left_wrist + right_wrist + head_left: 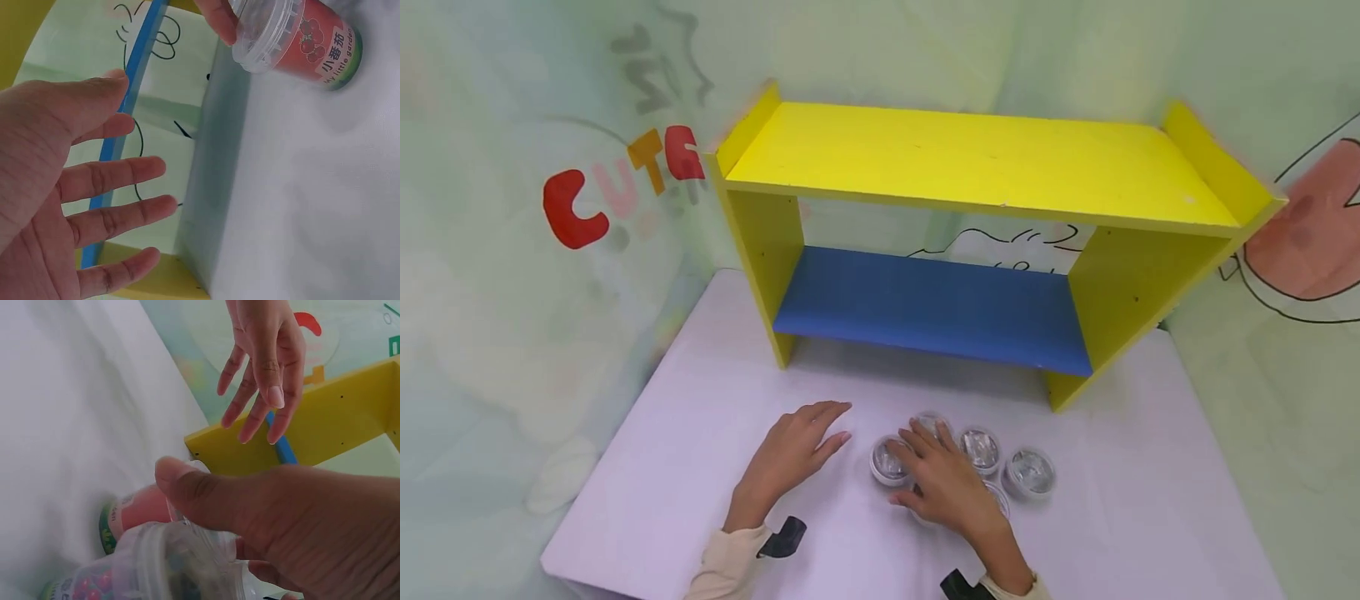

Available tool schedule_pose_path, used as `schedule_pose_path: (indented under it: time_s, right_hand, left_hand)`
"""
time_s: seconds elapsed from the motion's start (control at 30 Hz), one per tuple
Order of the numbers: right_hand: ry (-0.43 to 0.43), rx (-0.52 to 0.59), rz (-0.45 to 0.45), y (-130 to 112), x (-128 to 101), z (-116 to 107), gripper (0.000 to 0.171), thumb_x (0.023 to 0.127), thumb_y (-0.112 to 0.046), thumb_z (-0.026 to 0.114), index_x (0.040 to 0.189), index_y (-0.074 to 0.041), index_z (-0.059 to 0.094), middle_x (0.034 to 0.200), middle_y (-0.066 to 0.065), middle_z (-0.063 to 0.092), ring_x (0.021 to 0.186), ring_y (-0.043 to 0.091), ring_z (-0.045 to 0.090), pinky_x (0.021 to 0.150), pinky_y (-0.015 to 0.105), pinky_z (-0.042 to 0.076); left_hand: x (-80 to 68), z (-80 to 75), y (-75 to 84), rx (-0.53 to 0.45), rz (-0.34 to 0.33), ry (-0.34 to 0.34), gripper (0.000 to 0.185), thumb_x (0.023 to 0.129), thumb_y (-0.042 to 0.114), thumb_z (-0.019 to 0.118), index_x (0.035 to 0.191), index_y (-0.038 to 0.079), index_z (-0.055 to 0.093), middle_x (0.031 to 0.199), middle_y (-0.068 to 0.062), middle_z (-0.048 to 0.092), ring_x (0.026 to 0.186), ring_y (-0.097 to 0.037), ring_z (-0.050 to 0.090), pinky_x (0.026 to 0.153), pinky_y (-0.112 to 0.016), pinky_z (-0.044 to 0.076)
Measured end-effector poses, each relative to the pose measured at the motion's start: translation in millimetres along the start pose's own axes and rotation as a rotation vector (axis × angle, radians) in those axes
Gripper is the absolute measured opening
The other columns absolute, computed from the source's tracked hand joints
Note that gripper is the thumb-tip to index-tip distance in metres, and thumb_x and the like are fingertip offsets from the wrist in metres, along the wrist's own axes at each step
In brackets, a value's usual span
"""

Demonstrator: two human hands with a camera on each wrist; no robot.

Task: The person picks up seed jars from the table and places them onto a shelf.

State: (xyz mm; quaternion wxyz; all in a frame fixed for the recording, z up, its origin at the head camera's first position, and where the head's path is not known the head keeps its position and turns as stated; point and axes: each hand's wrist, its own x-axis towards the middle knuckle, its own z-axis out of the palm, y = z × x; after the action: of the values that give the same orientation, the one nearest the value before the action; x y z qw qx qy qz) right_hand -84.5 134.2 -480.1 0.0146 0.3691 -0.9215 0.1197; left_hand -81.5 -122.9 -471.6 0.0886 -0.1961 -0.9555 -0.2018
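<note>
We see a cluster of small clear-lidded jars point(970, 462) standing on the white table point(700, 433), just in front of the yellow shelf point(977, 162) and a little toward its right end. The right hand point(943, 483) lies over the near part of the cluster, covering at least one jar. Its fingers reach toward the shelf and touch the leftmost jar point(887, 460) and the one behind it. In the right wrist view the thumb point(194, 490) presses against a clear lid, with a red-labelled jar point(134, 515) just beside it. We cannot tell whether the fingers truly clasp a jar or only rest on the lids.

Two more jars point(1003, 460) stand uncovered at the right of the cluster, still in front of the shelf.

The left hand point(793, 454) hovers left of the jars, nearer the shelf's left upright. Its fingers are straight and spread, holding nothing and clear of the jars. The left wrist view shows the same open palm point(56, 200), with a jar bearing a tomato label point(294, 37) some way off.

Inside the shelf, a blue board point(925, 304) forms the lower level. Behind it hangs a pale green backdrop point(512, 275) with red letters to the shelf's left.
</note>
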Motion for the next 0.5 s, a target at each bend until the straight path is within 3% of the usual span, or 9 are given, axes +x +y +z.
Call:
schedule_pose_path:
  time_s: [0.13, 0.23, 0.37, 0.5]
  right_hand:
    - [-0.015, -0.002, 0.02, -2.1, 1.6, 4.1, 0.07, 0.074, -0.043, 0.08, 0.133, -0.013, 0.058, 0.137, 0.017, 0.057, 0.136, 0.039, 0.045, 0.111, 0.061, 0.033]
    - [-0.019, 0.003, 0.03, -4.5, 3.6, 5.2, 0.069, 0.074, -0.041, 0.081, 0.132, -0.012, 0.058, 0.136, 0.017, 0.058, 0.136, 0.04, 0.044, 0.111, 0.06, 0.034]
    - [-0.008, 0.007, 0.039, -7.2, 6.0, 5.4, 0.066, 0.074, -0.035, 0.082, 0.13, -0.009, 0.058, 0.132, 0.017, 0.06, 0.135, 0.04, 0.046, 0.112, 0.059, 0.034]
    - [0.007, 0.005, 0.056, -8.9, 9.2, 6.3, 0.067, 0.074, -0.03, 0.083, 0.131, -0.006, 0.056, 0.13, 0.018, 0.062, 0.133, 0.039, 0.048, 0.112, 0.057, 0.035]
  left_hand:
    - [-1.1, -1.5, -4.0, -0.036, -0.029, 0.02, 0.035, 0.095, 0.036, 0.061, 0.125, 0.019, 0.064, 0.119, -0.001, 0.07, 0.106, -0.02, 0.069, 0.087, -0.037, 0.056]
    - [2.6, -8.6, -11.9, -0.046, -0.04, 0.094, 0.031, 0.094, 0.031, 0.062, 0.121, 0.017, 0.067, 0.116, -0.001, 0.071, 0.104, -0.019, 0.069, 0.086, -0.037, 0.057]
    - [18.5, -30.8, -26.2, -0.028, -0.047, 0.238, 0.032, 0.093, 0.024, 0.065, 0.121, 0.011, 0.066, 0.116, -0.007, 0.071, 0.103, -0.025, 0.069, 0.084, -0.04, 0.057]
    - [42.0, -62.8, -37.3, 0.005, -0.062, 0.348, 0.045, 0.093, 0.023, 0.065, 0.134, 0.008, 0.056, 0.128, -0.015, 0.061, 0.11, -0.032, 0.062, 0.086, -0.046, 0.055]
